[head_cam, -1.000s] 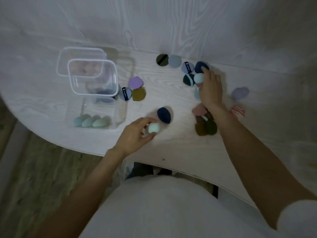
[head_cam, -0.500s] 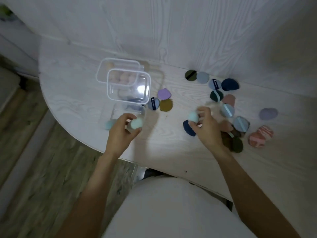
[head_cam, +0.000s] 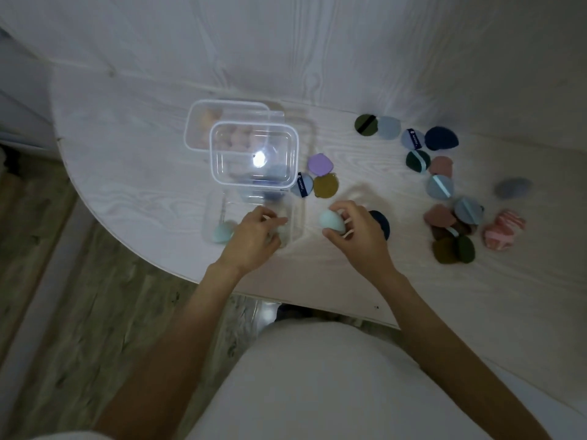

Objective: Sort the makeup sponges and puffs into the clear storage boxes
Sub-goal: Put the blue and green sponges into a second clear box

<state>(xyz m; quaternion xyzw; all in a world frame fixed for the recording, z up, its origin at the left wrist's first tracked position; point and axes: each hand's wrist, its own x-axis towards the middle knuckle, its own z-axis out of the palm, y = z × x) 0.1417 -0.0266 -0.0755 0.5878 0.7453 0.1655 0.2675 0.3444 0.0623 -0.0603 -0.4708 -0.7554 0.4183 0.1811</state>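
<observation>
We see the right hand pinching a pale teal egg sponge just above the table, a navy puff right behind it. The left hand reaches into the near clear box, fingers curled; whether it holds anything we cannot tell. A teal sponge sits inside, at its left. More clear boxes stand stacked beyond, loose puffs scattered far right.

The right hand pinches a pale teal sponge near the surface's front edge. The left hand reaches into the nearest clear box, beside another teal sponge. Puffs lie scattered toward the right edge.
</observation>
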